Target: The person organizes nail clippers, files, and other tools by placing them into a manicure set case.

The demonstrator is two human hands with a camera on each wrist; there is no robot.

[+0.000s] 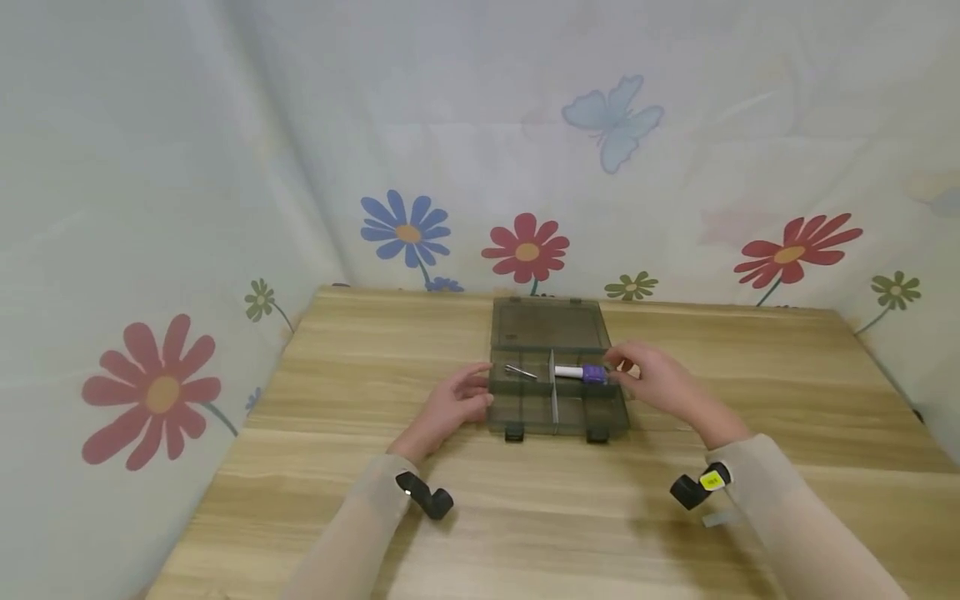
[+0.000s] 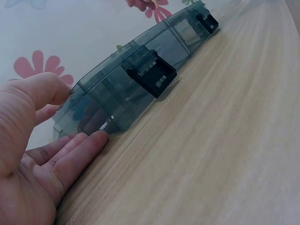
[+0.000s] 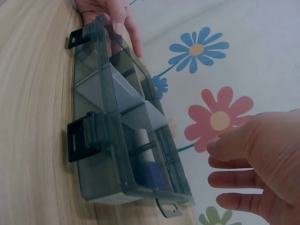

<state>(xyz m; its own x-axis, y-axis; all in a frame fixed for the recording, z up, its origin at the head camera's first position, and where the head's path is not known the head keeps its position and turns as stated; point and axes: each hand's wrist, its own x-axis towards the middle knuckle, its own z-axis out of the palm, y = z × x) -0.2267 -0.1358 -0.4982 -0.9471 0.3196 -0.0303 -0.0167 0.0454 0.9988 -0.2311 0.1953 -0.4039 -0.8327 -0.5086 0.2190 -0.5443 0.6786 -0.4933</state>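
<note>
L hand [image 1: 450, 402] touches box [image 1: 528, 412] at L side, fingers apart. R hand [image 1: 658, 380] nr R end, fingers apart. Purple/wht btl [image 1: 594, 374] inside.

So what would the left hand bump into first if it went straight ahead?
Probably the side of the tinted box: the left hand points at it and seems to touch it.

The box [image 1: 525, 410] stands on the table [image 1: 525, 517] between the left hand [image 1: 453, 400] and the right hand [image 1: 656, 379], its lid [image 1: 551, 323] behind and latches [image 1: 513, 433] in front, while in its rear row of compartments the rod [image 1: 522, 372] lies left of the divider [image 1: 555, 410] and the bottle [image 1: 582, 374] right of it.
</note>
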